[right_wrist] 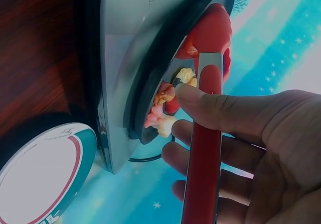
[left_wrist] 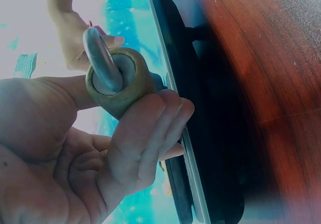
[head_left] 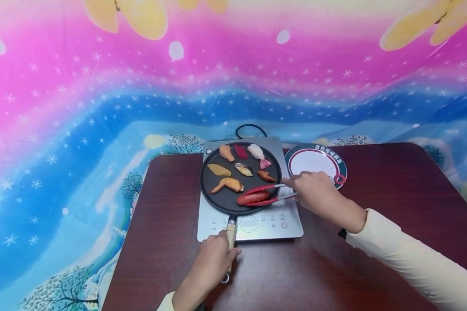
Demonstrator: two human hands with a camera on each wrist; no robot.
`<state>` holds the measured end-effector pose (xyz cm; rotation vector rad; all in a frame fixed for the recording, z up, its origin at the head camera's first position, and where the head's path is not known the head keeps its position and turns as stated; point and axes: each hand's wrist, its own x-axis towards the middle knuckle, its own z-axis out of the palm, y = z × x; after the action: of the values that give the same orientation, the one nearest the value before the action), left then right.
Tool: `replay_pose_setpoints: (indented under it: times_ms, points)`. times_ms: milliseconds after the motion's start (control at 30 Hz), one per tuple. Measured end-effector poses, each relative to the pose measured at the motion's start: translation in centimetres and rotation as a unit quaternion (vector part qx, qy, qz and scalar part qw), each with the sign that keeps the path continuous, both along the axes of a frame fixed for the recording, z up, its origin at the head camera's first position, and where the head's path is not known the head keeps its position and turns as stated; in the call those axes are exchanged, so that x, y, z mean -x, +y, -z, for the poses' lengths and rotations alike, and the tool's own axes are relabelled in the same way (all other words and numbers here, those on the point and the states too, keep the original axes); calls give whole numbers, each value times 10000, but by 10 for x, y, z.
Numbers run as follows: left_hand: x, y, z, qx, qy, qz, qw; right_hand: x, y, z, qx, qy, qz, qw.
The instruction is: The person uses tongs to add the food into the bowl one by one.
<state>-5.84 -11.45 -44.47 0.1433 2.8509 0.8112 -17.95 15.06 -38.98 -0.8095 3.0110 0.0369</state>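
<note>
My left hand (head_left: pixel 214 255) grips the wooden handle (head_left: pixel 231 233) of a round black frying pan (head_left: pixel 222 201); a metal hanging loop (left_wrist: pixel 103 58) shows at the handle's end in the left wrist view. My right hand (head_left: pixel 321 196) holds red-and-silver tongs (head_left: pixel 287 196), its thumb lying along one arm in the right wrist view. Between the tongs' red tips is a scored red sausage (head_left: pixel 254 198) at the pan's near right; whether it touches the pan I cannot tell. Above it in the pan are a chicken wing (head_left: pixel 229 185) and a small brown piece (head_left: pixel 266 176).
The pan sits on a silver induction cooker (head_left: pixel 208 231), its black cable (head_left: pixel 251 125) looping behind. More food includes a white-and-pink shrimp piece (head_left: pixel 257 152), a tan slice (head_left: pixel 219 169) and a dark red piece (head_left: pixel 241 151). A green-rimmed white plate (head_left: pixel 313 162) stands right on the brown table (head_left: pixel 159 207).
</note>
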Motion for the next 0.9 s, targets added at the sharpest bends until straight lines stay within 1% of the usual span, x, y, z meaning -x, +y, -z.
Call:
replay_pose_setpoints:
  times_ms: [167,367,533,633,800,900]
  points:
    - [-1,0,0,43,92,48,9999,0,3,2,126,-132,45,9998]
    - [-1,-1,-1,-8,47,66,10000,0,9,2,285,-252,91,9992]
    - [-2,-1,-1,84,158,96,9998,0,16,-1,534,-327,119,9980]
    - [-1,-1,0,119,152,87,9998,1,22,-6,726,-395,120,9965]
    - [-1,-1,0,81,95,56,9999,5,37,-11,954,-469,383,9936]
    - [-1,-1,1,68,126,71,9999,11,48,-9,1036,-550,732,9904]
